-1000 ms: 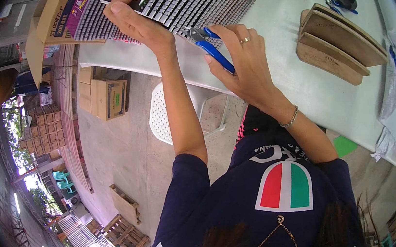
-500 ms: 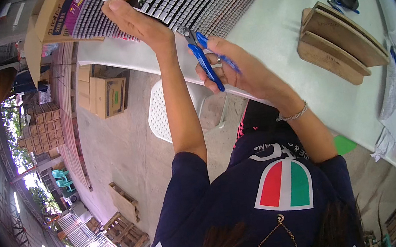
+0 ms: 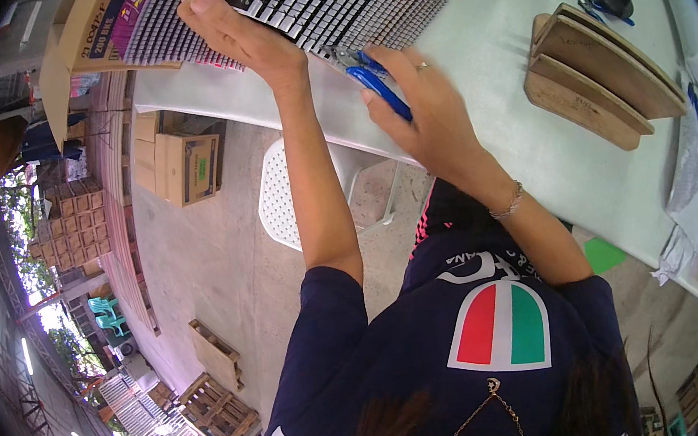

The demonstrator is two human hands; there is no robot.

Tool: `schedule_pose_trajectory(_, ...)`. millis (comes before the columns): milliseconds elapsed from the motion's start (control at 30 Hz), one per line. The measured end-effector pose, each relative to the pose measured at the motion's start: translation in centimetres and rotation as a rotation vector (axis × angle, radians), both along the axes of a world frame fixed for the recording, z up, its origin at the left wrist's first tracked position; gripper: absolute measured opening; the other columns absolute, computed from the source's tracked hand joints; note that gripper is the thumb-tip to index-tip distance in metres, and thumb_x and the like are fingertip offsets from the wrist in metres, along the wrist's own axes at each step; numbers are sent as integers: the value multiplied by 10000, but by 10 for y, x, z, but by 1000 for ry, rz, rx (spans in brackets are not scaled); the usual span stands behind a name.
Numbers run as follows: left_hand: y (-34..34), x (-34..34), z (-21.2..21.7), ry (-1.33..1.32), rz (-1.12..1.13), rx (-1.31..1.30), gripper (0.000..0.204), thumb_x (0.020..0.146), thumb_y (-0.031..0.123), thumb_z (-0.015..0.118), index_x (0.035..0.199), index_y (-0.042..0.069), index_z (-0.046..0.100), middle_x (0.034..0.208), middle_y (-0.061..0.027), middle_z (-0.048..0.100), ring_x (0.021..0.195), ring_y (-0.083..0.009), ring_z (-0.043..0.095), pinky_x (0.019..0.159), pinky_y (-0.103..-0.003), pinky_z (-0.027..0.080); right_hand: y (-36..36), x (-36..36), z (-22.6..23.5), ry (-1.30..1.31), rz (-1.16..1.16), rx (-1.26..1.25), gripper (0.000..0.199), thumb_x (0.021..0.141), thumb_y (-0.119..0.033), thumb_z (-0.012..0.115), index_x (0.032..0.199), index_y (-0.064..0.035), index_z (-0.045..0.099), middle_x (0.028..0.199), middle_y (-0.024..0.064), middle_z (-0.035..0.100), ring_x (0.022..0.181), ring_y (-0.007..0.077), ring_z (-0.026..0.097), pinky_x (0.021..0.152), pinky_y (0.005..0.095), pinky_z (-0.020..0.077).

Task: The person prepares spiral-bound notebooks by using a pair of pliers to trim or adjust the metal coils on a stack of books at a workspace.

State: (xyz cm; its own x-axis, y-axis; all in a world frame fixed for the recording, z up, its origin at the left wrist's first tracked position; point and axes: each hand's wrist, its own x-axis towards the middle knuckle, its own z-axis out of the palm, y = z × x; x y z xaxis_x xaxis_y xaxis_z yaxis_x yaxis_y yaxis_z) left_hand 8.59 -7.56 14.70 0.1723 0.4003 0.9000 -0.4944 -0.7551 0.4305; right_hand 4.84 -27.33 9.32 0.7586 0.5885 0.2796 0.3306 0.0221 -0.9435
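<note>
"Change?"
"Right hand (image 3: 432,114), fingers curled round blue-handled metal cutters (image 3: 388,98), swung back to the stack of silver-wire-bound books (image 3: 376,0). Edge work apparently resuming."
"Left hand (image 3: 249,42)?"
"On stack; pinch, can't tell."

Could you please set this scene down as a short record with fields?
left hand: at the near edge of the stack of wire-bound books; exact grip unclear
left hand point: left hand
right hand: right hand holding blue-handled cutters
cutter tips: at the near edge of the stack of wire-bound books; contact unclear
surface: white table
table, right side: brown slotted rack
below table: white stool
</note>
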Motion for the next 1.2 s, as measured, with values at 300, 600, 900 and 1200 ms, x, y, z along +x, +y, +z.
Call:
schedule_pose_trajectory(300,2,-4,1,-103,-247,-179,504,1103,403,344,1052,-17,616,1101,-130,581,1094,-237,551,1123,-425,349,-7,-3,-5,-453,-226,-142,532,884,-285,702,1357,-89,555,1131,154,553,982,304,501,879,451,379)
schedule_pose_trajectory(600,11,5,0,-69,-57,22,460,1103,362,363,917,7,588,976,-111,576,993,-205,572,1204,-509,298,1,-8,-14,-59,-27,-5,456,917,-283,673,1299,-65,557,1019,191,596,926,322,570,836,427,445)
schedule_pose_trajectory(900,4,4,2,-75,-83,-55,465,1105,367,363,925,8,597,986,-112,576,1030,-210,567,1200,-509,296,-10,-6,-8,-469,-229,-186,499,890,-282,696,1322,-66,569,1091,165,563,965,305,515,860,445,394)
schedule_pose_trajectory(1200,4,3,3,-175,-293,-258,458,1105,359,362,924,4,588,971,-111,595,993,-198,575,1208,-496,291,-3,-2,-16,278,139,-13,393,970,-255,623,1290,-34,565,1026,87,585,887,179,524,778,310,406)
